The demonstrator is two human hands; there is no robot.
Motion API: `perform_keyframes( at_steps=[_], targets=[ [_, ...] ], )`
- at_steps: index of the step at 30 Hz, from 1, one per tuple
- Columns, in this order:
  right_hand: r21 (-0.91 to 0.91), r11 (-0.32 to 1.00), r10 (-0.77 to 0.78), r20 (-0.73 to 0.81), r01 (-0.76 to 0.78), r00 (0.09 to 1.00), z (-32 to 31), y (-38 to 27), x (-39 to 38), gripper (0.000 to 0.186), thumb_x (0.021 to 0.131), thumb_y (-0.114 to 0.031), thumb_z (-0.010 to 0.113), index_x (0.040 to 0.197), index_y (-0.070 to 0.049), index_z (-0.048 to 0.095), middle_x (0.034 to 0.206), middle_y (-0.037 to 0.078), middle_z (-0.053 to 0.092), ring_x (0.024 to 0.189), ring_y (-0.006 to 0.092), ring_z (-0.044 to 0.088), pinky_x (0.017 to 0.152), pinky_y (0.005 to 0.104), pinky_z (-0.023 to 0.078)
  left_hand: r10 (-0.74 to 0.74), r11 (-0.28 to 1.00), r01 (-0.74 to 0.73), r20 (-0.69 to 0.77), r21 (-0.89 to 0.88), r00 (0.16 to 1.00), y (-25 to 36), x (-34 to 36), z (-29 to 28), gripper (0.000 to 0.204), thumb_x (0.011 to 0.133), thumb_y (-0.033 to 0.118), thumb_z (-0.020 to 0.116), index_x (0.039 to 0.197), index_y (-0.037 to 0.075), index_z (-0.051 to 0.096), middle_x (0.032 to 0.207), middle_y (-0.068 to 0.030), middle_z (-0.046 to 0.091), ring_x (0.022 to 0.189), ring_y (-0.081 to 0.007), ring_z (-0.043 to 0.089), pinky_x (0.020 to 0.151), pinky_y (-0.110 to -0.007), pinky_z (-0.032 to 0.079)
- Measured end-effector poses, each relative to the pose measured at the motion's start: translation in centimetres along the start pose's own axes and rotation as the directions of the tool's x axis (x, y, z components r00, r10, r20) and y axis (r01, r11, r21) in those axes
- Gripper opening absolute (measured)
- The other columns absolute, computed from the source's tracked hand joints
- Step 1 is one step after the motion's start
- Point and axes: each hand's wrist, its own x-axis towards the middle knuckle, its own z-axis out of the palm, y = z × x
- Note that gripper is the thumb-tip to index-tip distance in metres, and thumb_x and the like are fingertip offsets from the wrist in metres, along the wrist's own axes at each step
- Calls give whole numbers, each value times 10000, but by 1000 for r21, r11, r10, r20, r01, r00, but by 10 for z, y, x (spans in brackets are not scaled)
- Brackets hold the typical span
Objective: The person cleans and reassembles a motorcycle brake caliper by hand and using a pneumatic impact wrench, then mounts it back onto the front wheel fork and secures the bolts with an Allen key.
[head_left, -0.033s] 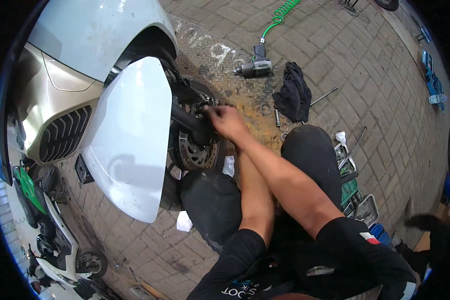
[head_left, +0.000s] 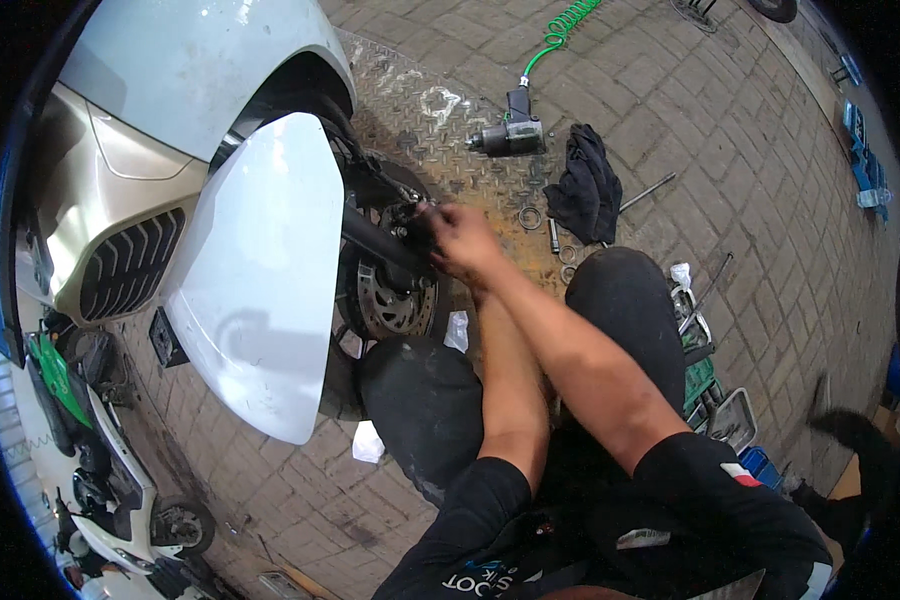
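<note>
My right hand is at the brake caliper beside the front wheel, its fingers bent and slightly blurred against the dark metal. What they pinch there is hidden. My left forearm passes under the right one, and the left hand disappears behind the right hand, so its fingers do not show. Just below the hands is the brake disc, with the dark fork leg running in front of it. A white front mudguard covers much of the wheel.
An impact wrench on a green coiled hose lies on the metal plate. Near my knee are a black cloth, metal rings and a socket. An open toolbox stands right; a scooter is at left.
My right hand has shifted slightly to the right, its fingers a little farther from the fork leg. The wheel and the tools on the ground stay where they were.
</note>
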Motion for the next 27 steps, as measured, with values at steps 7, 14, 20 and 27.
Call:
perform_keyframes(
  at_steps=[7,14,20,27],
  targets=[
    [-589,711,-286,255,383,924,-102,44,32,343,833,-362,743,1040,-88,740,949,177,721,901,336,700,788,410,529,-130,983,152,201,-98,971,-24,-12,7,664,959,596,347,1345,92,545,1371,-182,551,1230,-326,518,1061,-446,406],
    [-516,817,-222,132,258,966,-83,53,27,356,827,-359,742,1021,-60,722,928,195,713,880,368,687,766,438,520,-125,989,143,297,-38,947,-11,-34,31,679,998,531,218,1433,84,486,1394,-181,543,1231,-326,518,1072,-443,390],
    [-336,907,-250,55,253,967,-33,67,36,247,865,-241,704,1018,-48,716,888,192,714,848,342,702,758,433,521,33,948,-58,84,314,996,20,-13,31,536,988,420,448,1299,3,577,1264,-146,643,1126,-274,607,984,-364,452],
    [-382,802,-377,271,459,885,-44,120,68,278,758,-207,733,1002,-74,720,1008,203,704,946,398,672,809,471,532,-196,-307,-750,732,586,652,53,-65,150,439,835,181,708,1239,40,607,1217,-219,645,1133,-331,626,962,-402,479]
  ],
)
